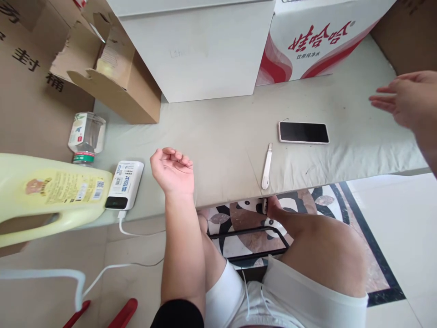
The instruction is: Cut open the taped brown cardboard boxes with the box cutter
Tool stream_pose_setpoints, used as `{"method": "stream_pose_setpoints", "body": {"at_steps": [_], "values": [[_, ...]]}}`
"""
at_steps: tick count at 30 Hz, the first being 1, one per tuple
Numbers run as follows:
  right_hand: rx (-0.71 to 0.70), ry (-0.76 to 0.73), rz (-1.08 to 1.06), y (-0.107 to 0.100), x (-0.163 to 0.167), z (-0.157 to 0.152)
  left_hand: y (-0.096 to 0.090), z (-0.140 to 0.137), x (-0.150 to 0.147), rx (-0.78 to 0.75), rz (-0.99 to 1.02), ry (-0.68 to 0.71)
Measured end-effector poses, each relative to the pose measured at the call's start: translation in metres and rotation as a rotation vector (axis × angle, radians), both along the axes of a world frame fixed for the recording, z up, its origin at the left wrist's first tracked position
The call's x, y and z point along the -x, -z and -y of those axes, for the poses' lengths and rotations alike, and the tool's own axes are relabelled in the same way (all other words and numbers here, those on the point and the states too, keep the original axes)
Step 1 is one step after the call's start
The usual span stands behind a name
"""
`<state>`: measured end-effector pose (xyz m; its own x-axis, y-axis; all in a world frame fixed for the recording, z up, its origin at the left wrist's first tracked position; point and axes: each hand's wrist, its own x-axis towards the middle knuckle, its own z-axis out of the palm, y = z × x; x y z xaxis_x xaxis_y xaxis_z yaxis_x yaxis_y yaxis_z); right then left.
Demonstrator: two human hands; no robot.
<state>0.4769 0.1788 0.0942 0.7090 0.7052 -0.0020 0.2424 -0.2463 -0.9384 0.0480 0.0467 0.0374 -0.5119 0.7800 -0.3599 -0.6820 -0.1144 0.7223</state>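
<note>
Lying between the empty, loosely curled left hand (175, 171) and the empty, slightly spread right hand (408, 98) are a phone (303, 132) and a knife (267, 168).

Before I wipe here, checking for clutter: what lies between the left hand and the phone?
The head view shows a white knife between the left hand and the phone.

A black sleeve (178, 314) shows at the bottom edge, left of centre. White shorts (314, 289) with two thin, pale drawstrings (246, 291) fill the lower middle of the frame.
</note>
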Motion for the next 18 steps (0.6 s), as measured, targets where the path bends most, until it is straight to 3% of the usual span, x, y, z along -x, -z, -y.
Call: {"method": "stream_pose_setpoints", "body": {"at_steps": [4, 8, 15, 18], "values": [[0.153, -0.021, -0.044, 0.015, 0.023, 0.012, -0.002, 0.006, 0.004, -0.014, 0.023, -0.011], [0.242, -0.192, -0.035, 0.02, 0.07, 0.013, -0.002, 0.014, 0.014, -0.036, 0.048, -0.033], [0.183, -0.797, 0.069, 0.029, 0.218, 0.005, -0.001, 0.022, 0.036, -0.093, 0.102, -0.05], [0.064, -1.107, 0.29, 0.024, 0.296, -0.003, -0.002, 0.024, 0.044, -0.097, 0.101, -0.074]]}}
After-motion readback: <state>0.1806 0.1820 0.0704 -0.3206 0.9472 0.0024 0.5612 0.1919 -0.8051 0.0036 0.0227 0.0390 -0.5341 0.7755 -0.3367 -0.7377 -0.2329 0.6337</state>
